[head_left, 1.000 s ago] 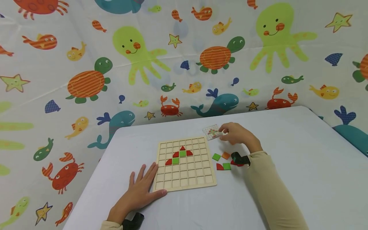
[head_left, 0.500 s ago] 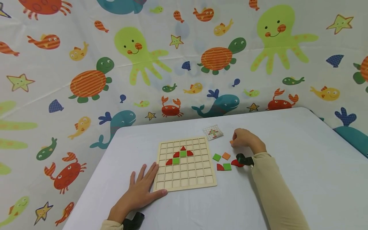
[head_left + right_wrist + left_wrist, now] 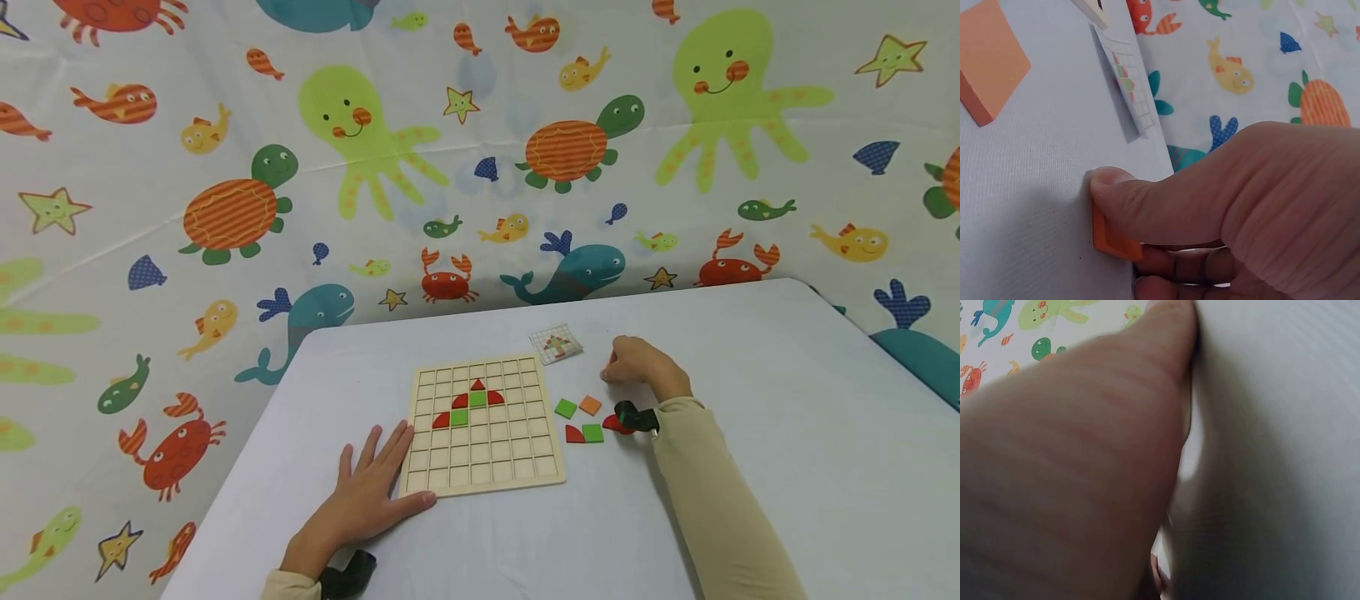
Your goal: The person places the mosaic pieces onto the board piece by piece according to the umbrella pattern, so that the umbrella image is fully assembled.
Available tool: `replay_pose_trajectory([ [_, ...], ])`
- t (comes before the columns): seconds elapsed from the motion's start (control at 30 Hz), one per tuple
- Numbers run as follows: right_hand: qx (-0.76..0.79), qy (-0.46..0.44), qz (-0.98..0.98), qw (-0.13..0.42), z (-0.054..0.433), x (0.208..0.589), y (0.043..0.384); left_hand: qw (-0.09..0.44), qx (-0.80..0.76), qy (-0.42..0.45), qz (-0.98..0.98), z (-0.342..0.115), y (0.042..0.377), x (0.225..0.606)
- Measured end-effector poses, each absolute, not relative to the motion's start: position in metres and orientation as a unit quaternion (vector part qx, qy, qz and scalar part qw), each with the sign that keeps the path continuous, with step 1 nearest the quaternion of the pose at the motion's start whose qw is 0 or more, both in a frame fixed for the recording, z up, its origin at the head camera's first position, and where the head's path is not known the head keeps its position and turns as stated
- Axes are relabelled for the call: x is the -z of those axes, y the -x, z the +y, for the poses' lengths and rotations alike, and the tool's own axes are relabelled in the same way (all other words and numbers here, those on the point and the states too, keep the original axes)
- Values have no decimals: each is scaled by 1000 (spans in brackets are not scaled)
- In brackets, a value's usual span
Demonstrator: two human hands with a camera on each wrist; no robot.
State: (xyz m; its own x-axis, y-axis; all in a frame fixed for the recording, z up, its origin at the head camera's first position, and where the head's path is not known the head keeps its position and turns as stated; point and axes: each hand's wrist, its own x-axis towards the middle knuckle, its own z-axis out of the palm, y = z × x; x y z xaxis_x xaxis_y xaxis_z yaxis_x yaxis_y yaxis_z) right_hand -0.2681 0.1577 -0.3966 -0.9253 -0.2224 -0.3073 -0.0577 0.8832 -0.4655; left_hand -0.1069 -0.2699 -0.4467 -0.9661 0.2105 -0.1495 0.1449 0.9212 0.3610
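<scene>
Right of the gridded board [image 3: 500, 455], the right hand [image 3: 641, 363] pinches an orange tile [image 3: 1120, 244] near the picture card [image 3: 557, 344]; at the board's near-left edge, the left hand [image 3: 366, 497] rests with fingers spread.

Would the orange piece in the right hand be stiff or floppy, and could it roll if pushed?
The orange piece is probably stiff: its edges look straight though the right hand pinches it. Its flat shape suggests sliding rather than rolling.
</scene>
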Motion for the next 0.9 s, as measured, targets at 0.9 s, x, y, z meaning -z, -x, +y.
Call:
replay_pose_trajectory([
  [0.9,414,204,880,114,100,404,266,92,-180,-89,975,-267,104,445],
])
